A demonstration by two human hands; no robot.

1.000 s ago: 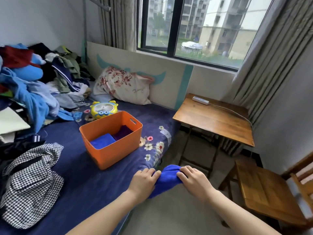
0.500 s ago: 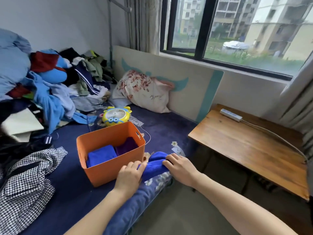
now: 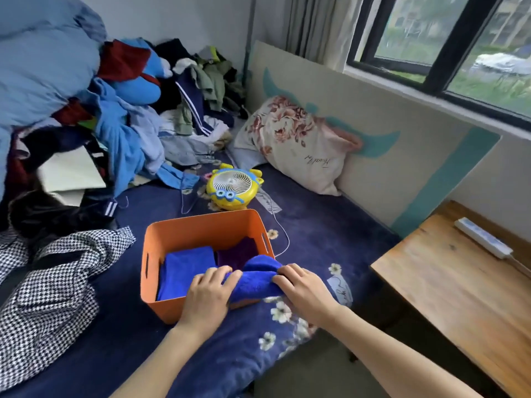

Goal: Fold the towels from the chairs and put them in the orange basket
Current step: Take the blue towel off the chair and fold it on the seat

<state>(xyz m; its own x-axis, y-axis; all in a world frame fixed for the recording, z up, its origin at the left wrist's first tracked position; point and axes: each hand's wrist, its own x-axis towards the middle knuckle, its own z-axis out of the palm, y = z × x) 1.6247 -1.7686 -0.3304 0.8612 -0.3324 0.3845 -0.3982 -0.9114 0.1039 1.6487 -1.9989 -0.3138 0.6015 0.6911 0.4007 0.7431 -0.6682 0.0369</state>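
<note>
Two hands hold one folded towel (image 3: pixel 255 278). It is bright blue. The left hand (image 3: pixel 208 295) grips one end with its fingers curled over the top. The right hand (image 3: pixel 303 288) grips the other end the same way. The towel's long side runs from hand to hand, straight across.

The towel is right over the near edge of the orange basket (image 3: pixel 198 225), at the corner by the right hand. Some of it hangs over the inside and some hangs over the outside wall. The open room in the basket lies just past the fingers, away from the person and a bit toward the left hand's side. So the left hand is the nearer one to the middle of the basket. The right hand is out by the corner, over the bed (image 3: pixel 330 225).

Two towels already lie in the basket. A purple towel (image 3: pixel 238 251) is just past the held one. A flat blue towel (image 3: pixel 186 268) is just past the left hand's fingers. I think the held towel should go forward and down, on top of these. The near wall under it is the only thing in the way, so it may need a small lift first.

Farther past the basket sits a yellow fan (image 3: pixel 232 188). A wooden table (image 3: pixel 448 297) stands well off to the right hand's side.
</note>
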